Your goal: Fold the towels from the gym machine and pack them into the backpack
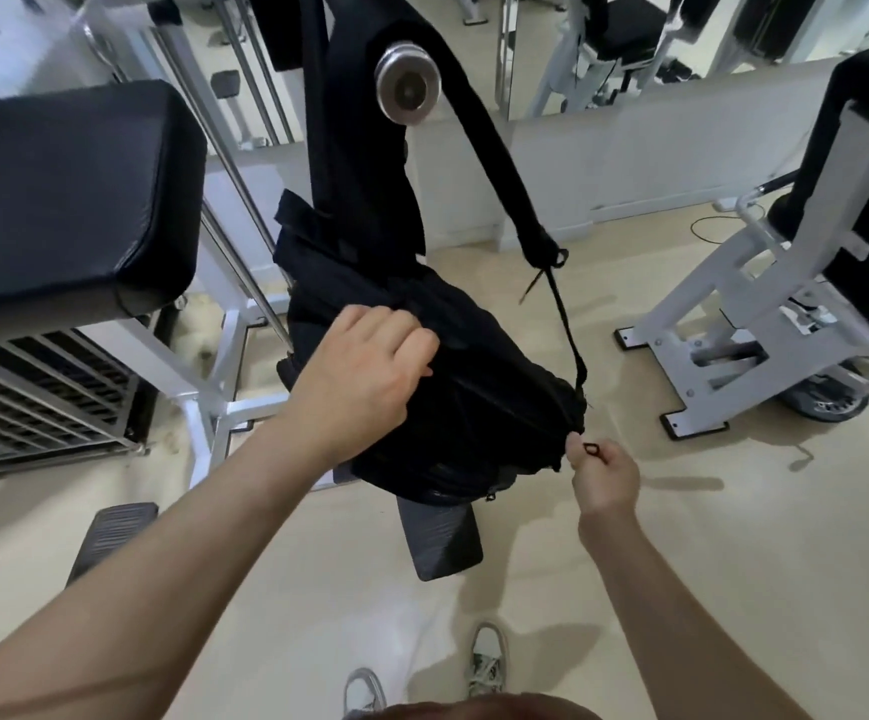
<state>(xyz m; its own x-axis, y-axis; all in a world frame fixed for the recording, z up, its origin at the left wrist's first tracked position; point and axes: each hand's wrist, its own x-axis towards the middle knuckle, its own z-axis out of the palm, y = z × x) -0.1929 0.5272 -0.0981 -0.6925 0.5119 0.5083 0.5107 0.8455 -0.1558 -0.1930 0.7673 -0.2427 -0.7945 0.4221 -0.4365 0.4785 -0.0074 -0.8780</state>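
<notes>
Sitting at far left, black pad (68, 200) of a gym machine, carrying nothing. Gripping top fabric of the black backpack (474, 387) with left hand (364, 371), fingers curled into the cloth, bracing it. Hanging clear of the floor (733, 537) by a shoulder strap (479, 142) looped over the chrome bar end (407, 88), bulging, lying with long axis from upper left down to lower right, from left hand toward right hand. Pinching the zipper pull (590, 451) between thumb and fingertip of right hand (606, 478), just off the backpack's lower-right end, other fingers curled in. Judging the coming move as sliding the pull along that same axis toward the left hand, with the right hand doing the travel and the left holding tension. Not telling whether opening or closing, zip too dark. Not seeing any towels; possibly packed inside. Standing well apart at right, white machine (723, 314). Not finding any readable brand, label or writing.
</notes>
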